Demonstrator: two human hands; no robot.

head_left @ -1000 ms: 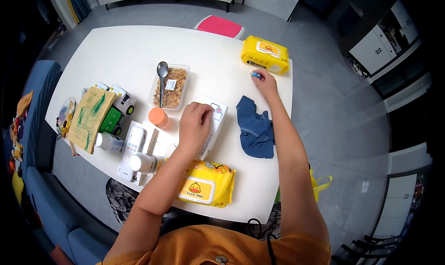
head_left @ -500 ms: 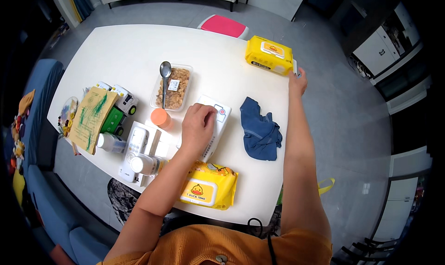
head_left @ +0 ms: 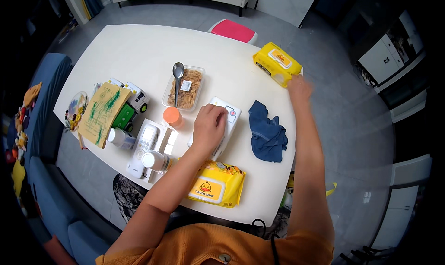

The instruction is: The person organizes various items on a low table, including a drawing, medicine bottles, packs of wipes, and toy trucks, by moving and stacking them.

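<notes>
The left hand (head_left: 209,125) lies palm-down on the white device (head_left: 218,126) left of the blue cloth (head_left: 267,131), gripping nothing, while the right hand (head_left: 299,87), grip unclear, touches the yellow wipes pack (head_left: 276,63) beyond the cloth.

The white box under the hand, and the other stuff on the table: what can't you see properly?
- White box, head view: the left hand covers its middle.
- Right hand, head view: blurred, at the table edge beside the far yellow wipes pack; whether it holds anything cannot be told.
- Near yellow wipes pack: the left forearm hides one end.
- Green toy truck: partly under a brown card.
</notes>
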